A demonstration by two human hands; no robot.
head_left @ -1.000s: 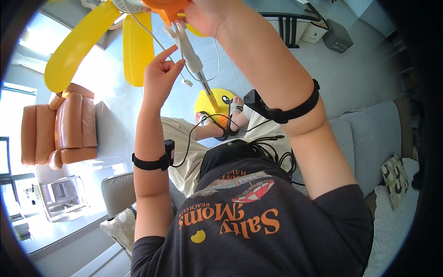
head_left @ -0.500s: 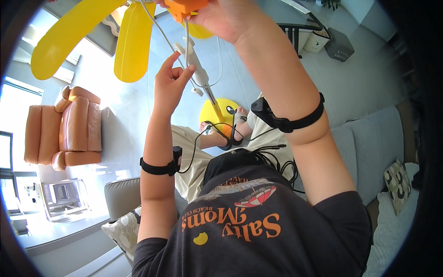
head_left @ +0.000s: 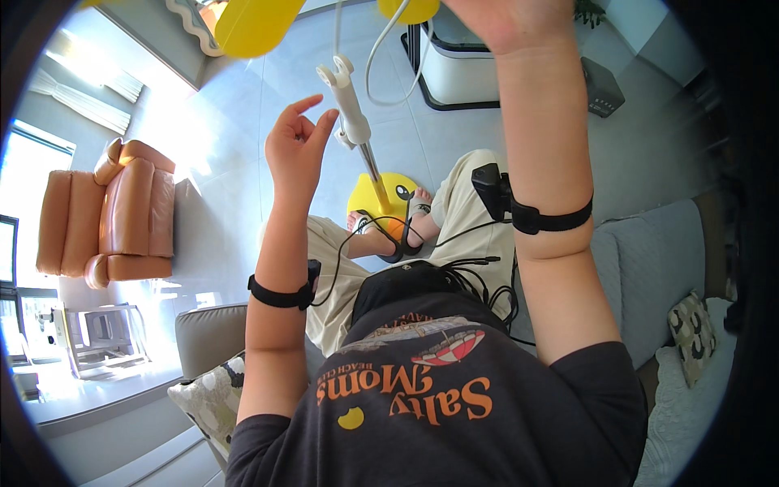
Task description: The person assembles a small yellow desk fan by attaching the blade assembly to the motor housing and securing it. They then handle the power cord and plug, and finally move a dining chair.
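Note:
My left hand (head_left: pixel 299 150) is raised with thumb and forefinger apart, holding nothing. Just right of its fingertips stands the white upper part of a fan stand (head_left: pixel 352 114), its forked top bare. Below, a metal pole runs down to a yellow duck-face base (head_left: pixel 363 188) between my feet. My right hand (head_left: pixel 519 23) reaches past the top edge; its fingers are out of view, as is whatever they may hold. Part of a yellow fan blade (head_left: pixel 258 28) shows at the top left, another yellow blade (head_left: pixel 410 10) at top centre. A white cord (head_left: pixel 375 61) loops down nearby.
A brown leather armchair (head_left: pixel 134 213) stands at left. A white bin-like container with a black base (head_left: pixel 462 77) and a dark grey box (head_left: pixel 602 88) are ahead at right. I sit on a grey sofa (head_left: pixel 653 260) with patterned cushions. Black cables (head_left: pixel 487 280) lie across my lap.
My right hand has moved up and rightward, and the yellow fan head with it, away from the stand's forked top. The left hand stays near the stand, slightly lower.

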